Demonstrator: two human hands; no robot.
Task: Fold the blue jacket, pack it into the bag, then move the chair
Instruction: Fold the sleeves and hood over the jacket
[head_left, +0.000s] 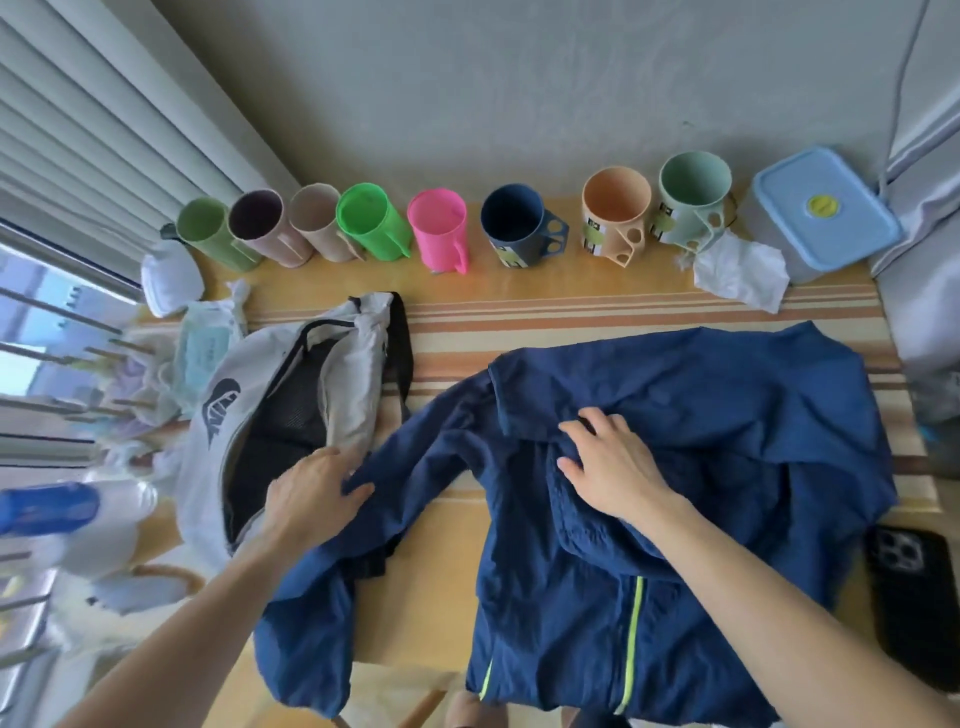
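Observation:
The blue jacket (701, 415) with neon yellow zips lies spread over the striped table (571, 312), one sleeve hanging over the front edge at the left. My right hand (608, 462) presses flat on the jacket's middle near the collar. My left hand (311, 493) grips the left sleeve beside the bag. The white bag (249, 405) with a dark logo lies at the left, its zip open and its black mesh inside showing. No chair is clearly in view.
A row of several coloured mugs (436, 234) lines the table's back edge against the wall. A blue-lidded box (826, 213) and crumpled tissue (737, 275) sit back right. A black phone (914, 597) lies at the right front. Plastic bags and a bottle (47, 509) crowd the left.

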